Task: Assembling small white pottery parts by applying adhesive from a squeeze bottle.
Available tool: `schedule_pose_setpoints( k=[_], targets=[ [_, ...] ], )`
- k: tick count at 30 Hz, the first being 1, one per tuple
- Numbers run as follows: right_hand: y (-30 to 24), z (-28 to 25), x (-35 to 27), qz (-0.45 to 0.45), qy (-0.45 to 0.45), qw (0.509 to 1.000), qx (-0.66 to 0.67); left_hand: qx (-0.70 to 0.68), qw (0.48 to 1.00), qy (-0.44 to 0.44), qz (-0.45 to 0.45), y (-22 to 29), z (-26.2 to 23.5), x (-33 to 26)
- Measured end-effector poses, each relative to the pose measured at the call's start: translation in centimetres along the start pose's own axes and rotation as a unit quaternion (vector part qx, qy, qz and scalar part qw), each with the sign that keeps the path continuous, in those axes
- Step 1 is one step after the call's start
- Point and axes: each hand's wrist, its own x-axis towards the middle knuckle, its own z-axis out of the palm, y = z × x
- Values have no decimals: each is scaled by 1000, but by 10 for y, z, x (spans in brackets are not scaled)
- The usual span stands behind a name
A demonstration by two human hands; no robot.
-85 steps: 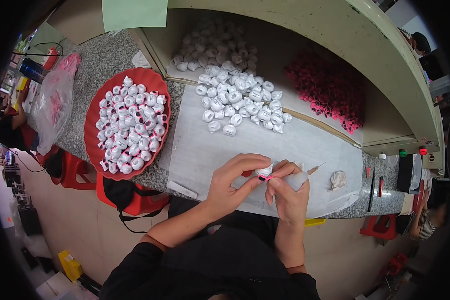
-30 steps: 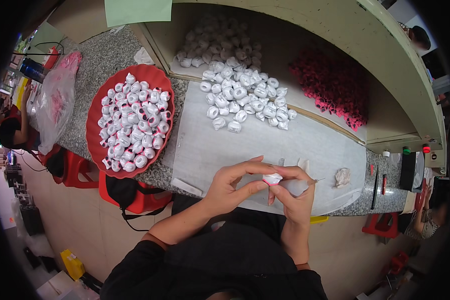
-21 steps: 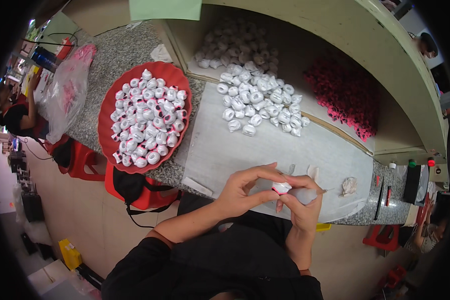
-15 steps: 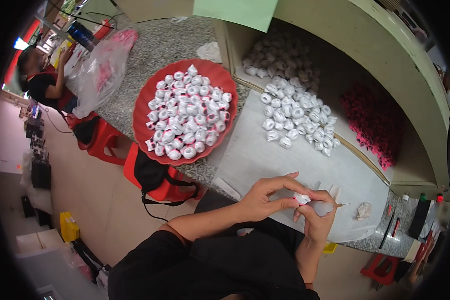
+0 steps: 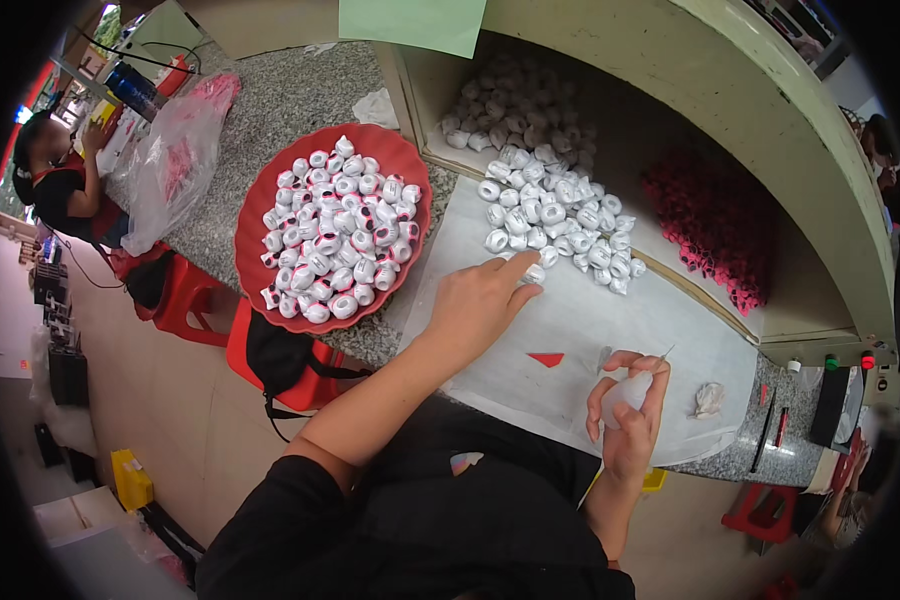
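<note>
My left hand reaches over the white sheet to the near edge of a pile of small white ball-shaped pieces. Its thumb and forefinger close around one white piece. In my right hand is a small translucent squeeze bottle, its thin needle tip pointing up and right. Between the hands a red triangular scrap lies on the sheet. To the left, a red scalloped bowl is heaped with white pieces showing pink and black parts.
A cubby at the back shelters more white pieces and a heap of pink-and-black parts. Crumpled tissue lies right of the bottle. A red stool with a black bag stands left. Another person sits at far left.
My left hand has left my right hand and moved up-left to the white pile. The white piece pinched before is gone from the fingers. The red scrap now shows; the view has shifted.
</note>
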Motion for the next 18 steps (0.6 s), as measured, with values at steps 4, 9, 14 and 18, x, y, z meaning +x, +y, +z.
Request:
schedule_pose_setpoints(
  k=[4,9,14,18],
  targets=[
    [1,-13,-7,1,-5,1000,-9,60,997,-53,-10,0,13,2],
    [2,-14,-5,36,35,998,-27,-101,989,-84,-67,13,9,-4],
    [-1,1,2,19,23,999,16,-623,761,-59,-171,30,19,-18],
    [-2,7,4,-15,16,997,68,-713,671,-84,-185,31,25,-29]
  ],
)
